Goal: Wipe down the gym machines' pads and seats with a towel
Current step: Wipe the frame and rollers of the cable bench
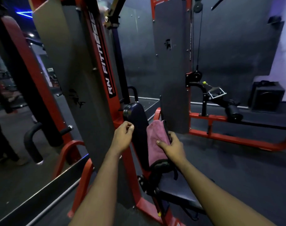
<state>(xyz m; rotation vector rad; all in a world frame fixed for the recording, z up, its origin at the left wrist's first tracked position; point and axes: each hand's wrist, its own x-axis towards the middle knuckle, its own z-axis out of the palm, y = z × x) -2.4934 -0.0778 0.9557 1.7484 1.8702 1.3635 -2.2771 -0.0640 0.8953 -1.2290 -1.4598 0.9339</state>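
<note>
towel (155, 141), pink, lies down the right side of the upright back pad (137, 128) in mid-frame.

at the far left is what looks like a mirror (12, 160), showing a person's legs and a black handle (31, 144). next comes the grey shroud (70, 62), then the red post (106, 62) marked "rn fitness".

the left hand (122, 136) sits just beside the pad's left edge. its fingers are loosely curled, thumb near the forefinger, with nothing in it that i can see. whether it touches the pad i cannot tell. my guess is that it is there to steady the pad, or is just waiting.

the pad is dark and stands upright. the towel is laid flat against it, so a broad face of cloth meets the vinyl instead of a bunched corner. the right hand (171, 147) grasps the towel, thumb on the cloth and fingers curled round the pad's right edge. that hold pins the cloth and seems set for a stroke along the pad. below the hands, the seat (176, 190) has no cloth on it and is probably the next surface.

further right, well apart, stands a second machine (236, 139) with a red frame, a roller pad (233, 111) and a cable grip (215, 92). its roller pad looks not yet reached. a black speaker (267, 97) sits by the far wall.
</note>
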